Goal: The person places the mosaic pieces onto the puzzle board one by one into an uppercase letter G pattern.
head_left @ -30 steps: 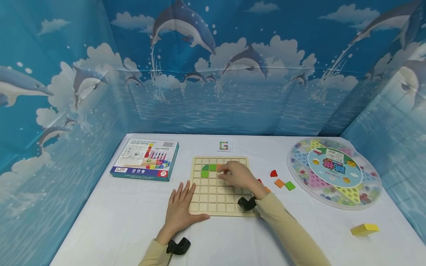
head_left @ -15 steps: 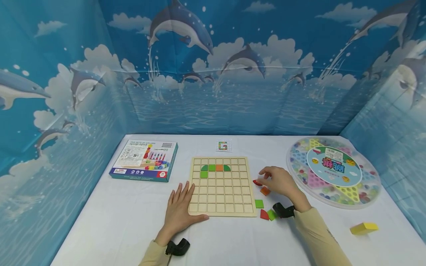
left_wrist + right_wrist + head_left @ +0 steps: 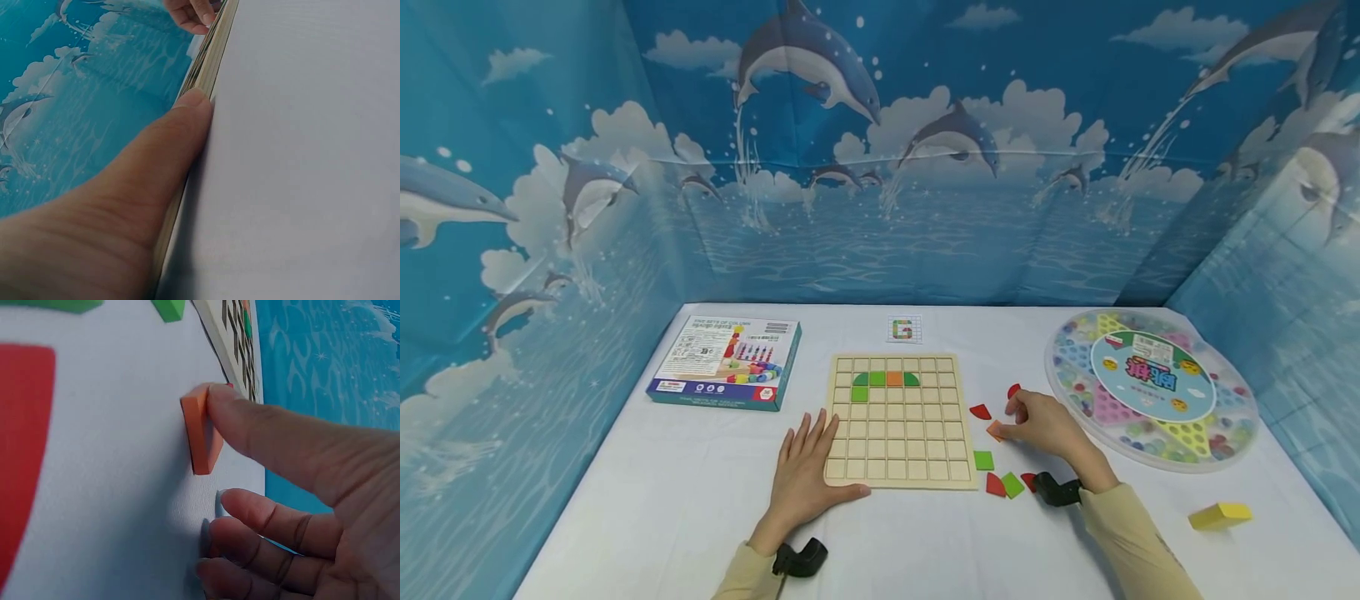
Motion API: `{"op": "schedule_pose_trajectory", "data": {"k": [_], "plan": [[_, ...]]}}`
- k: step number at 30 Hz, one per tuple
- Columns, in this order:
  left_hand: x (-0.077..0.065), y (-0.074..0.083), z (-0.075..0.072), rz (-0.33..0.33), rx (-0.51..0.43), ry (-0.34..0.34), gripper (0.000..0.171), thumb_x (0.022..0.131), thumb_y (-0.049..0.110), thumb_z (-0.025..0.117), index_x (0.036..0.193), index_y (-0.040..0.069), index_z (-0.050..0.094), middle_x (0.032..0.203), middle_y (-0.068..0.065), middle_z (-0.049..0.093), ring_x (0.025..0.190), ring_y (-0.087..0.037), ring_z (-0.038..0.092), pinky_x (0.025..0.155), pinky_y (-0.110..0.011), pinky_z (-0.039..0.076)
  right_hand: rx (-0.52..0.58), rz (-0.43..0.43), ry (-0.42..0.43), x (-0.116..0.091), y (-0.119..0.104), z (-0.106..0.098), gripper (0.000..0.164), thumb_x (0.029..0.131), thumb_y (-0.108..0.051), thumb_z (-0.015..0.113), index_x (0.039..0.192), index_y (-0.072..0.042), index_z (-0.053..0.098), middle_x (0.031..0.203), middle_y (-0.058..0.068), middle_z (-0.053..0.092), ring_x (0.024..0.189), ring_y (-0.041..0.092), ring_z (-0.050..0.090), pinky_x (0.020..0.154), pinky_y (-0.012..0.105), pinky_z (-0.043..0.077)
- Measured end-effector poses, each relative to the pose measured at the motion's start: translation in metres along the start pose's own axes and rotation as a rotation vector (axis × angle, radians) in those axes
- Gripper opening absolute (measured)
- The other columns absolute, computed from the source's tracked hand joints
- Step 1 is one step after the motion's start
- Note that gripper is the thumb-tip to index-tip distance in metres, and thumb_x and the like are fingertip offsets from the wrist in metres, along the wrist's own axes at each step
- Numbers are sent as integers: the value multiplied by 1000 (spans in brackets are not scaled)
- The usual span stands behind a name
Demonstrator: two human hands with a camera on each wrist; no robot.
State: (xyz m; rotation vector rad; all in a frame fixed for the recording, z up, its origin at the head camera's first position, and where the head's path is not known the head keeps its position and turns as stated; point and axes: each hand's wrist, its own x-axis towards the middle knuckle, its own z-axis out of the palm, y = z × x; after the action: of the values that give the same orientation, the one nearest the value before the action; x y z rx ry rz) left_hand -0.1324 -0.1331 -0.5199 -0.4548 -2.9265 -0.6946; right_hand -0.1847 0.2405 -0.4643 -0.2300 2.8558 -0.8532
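My left hand (image 3: 808,462) lies spread at the near left corner of the wooden grid board (image 3: 897,429), its thumb (image 3: 169,140) along the front edge. Right of the board, my right hand (image 3: 1048,427) is over loose tiles. Its thumb (image 3: 250,422) touches an orange square tile (image 3: 201,434), tipped up on the white cloth, while the other fingers are apart from it. On the board sit green squares (image 3: 859,393), an orange square (image 3: 894,378) and green quarter-round tiles (image 3: 912,379). Red quarter-round tiles (image 3: 981,412) and green squares (image 3: 983,460) lie beside the board.
A small pattern card (image 3: 904,329) lies behind the board. At the left is a flat toy box (image 3: 724,362); at the right, a round Chinese checkers set (image 3: 1152,387). A yellow block (image 3: 1221,516) is at the near right. A dolphin-print curtain (image 3: 880,225) encloses the table.
My right hand has left the board, where an orange square and a green quarter-round now show, and moved right, past a red tile to the orange tile. My left hand stays put.
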Motion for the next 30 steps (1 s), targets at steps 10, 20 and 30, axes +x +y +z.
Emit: {"op": "schedule_pose_trajectory", "data": {"k": [10,20,30], "plan": [[0,1,1,4,-8,2,113,64,75,66,149,9,31,153,-12,25,142,-33,9,111,-52,4,3,20,7,-2,-5,3,28,75,-29,81,81,-9,63,66,1,48,61,17,43,54,30,34],[0,1,1,-3,-7,-2,113,64,74,67,149,9,31,154,-12,24,142,-32,9,111,-51,4,-5,26,18,-3,-7,7,23,72,-19,82,81,-10,63,70,1,49,67,18,45,59,31,37],[0,2,0,-3,-13,2,113,63,73,68,149,9,31,154,-12,24,142,-33,9,111,-51,4,51,56,18,-9,-6,9,30,71,-15,84,86,-9,59,75,2,51,71,19,46,60,31,38]]}}
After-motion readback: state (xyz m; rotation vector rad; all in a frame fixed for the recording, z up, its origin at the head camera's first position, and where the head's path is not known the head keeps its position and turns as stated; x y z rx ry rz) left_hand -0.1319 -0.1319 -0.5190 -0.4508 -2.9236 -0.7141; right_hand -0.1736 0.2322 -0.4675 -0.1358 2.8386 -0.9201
